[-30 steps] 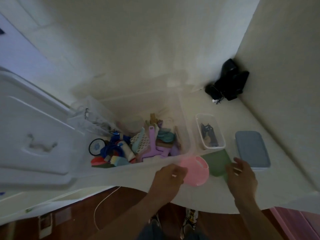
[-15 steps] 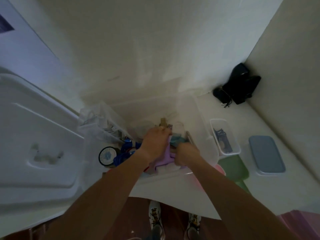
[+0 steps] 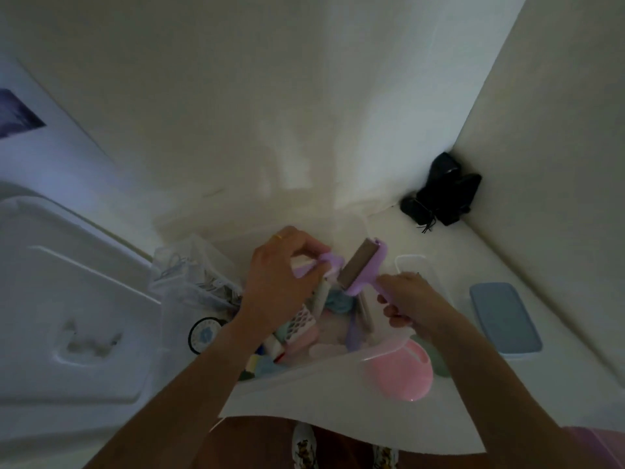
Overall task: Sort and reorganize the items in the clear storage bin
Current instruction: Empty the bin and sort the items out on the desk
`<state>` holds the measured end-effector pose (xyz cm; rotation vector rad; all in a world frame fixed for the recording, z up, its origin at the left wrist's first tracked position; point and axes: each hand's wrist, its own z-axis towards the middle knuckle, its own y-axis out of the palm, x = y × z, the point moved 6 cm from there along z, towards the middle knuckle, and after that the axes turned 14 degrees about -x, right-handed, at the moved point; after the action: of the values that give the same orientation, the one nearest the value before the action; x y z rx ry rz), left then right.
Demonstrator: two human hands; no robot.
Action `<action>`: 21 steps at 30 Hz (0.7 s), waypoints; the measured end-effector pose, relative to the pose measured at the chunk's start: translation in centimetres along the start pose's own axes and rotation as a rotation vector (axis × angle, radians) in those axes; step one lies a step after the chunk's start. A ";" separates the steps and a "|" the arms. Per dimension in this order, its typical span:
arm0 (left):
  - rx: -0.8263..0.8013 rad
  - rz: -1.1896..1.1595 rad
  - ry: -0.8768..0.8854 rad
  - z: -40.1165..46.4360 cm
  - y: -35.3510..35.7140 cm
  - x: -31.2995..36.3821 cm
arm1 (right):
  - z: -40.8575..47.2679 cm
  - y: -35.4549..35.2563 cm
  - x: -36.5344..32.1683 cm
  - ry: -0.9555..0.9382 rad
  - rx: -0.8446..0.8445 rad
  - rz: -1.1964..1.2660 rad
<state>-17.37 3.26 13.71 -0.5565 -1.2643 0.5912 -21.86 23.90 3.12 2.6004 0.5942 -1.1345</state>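
The clear storage bin point(image 3: 382, 346) stands on the white table, full of small colourful items. My right hand point(image 3: 409, 299) grips the handle of a purple lint roller point(image 3: 363, 265) lifted above the bin. My left hand point(image 3: 280, 279) holds a second purple plastic piece point(image 3: 326, 260) just left of the roller, touching it. Below my hands in the bin lie a teal bundle point(image 3: 338, 299), a patterned box point(image 3: 301, 319) and several tubes.
A pink bowl point(image 3: 400, 372) sits at the bin's front right, with a green item behind it. A small clear container point(image 3: 411, 262) and a blue-lidded box point(image 3: 504, 319) stand to the right. A black object point(image 3: 443, 194) fills the corner. The bin's white lid point(image 3: 74, 299) lies left.
Both hands went from the pink bowl and green item into the bin, took hold of the purple pieces and have now lifted them above the bin.
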 end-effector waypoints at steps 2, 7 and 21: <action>0.048 0.063 0.123 -0.1 0.7 3.0 | -0.9 0.2 -0.2 -0.040 -0.112 0.219; 0.016 0.087 0.371 0.8 7.1 8.5 | -3.7 -1.6 -2.6 -0.192 -0.312 0.507; -0.506 0.269 0.267 1.2 29.9 11.2 | -0.3 -28.1 2.8 -0.144 0.382 -0.647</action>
<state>-19.39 32.70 1.57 -1.2009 -1.0883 0.3961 -32.78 49.71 -0.43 2.6603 1.3668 -1.7540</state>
